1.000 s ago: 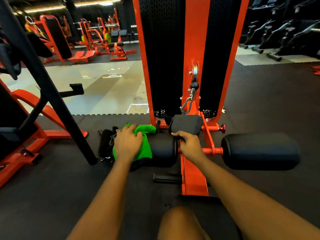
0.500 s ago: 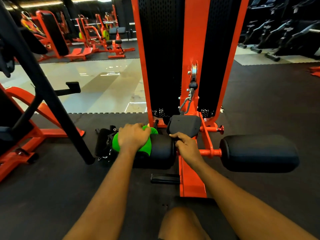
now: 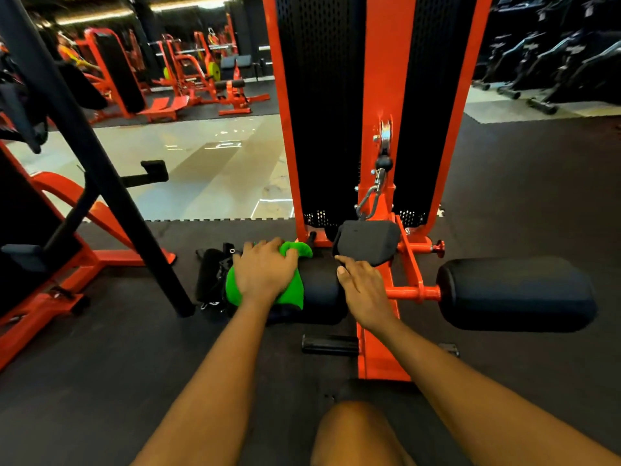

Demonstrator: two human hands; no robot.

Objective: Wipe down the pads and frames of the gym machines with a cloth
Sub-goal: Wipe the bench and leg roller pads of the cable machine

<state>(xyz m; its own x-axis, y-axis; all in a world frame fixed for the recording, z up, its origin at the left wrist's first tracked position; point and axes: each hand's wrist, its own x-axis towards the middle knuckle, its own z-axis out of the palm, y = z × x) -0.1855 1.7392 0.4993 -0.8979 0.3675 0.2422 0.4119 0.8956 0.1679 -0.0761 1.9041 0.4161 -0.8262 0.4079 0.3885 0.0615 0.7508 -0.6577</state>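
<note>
One tall orange machine frame (image 3: 379,79) fills the middle of the view, with black perforated panels on either side of its central column, standing on dark rubber floor (image 3: 521,196). Low down, an orange axle (image 3: 413,292) sticks out sideways and carries two black roller pads. The right roller pad (image 3: 514,294) is bare and well apart from both hands. The left roller pad (image 3: 322,290) is partly covered by a green cloth (image 3: 232,290), which is draped over its top and outer end.

A small black pad (image 3: 366,242) sits at the foot of the column, between the rollers and just behind them. A bundle of black straps (image 3: 210,277) lies on the floor just beside the cloth-covered end of the roller.

The left hand (image 3: 265,274) lies palm down on the cloth, fingers spread and nearly flat, pressing it against the roller rather than gripping it. The right hand (image 3: 364,290) holds nothing. Its fingers are stretched out, the forefinger touches the near edge of the small black pad, and the thumb is at the inner end of the left roller pad.

A steel carabiner (image 3: 368,200) hangs on the column above the small pad.
</note>
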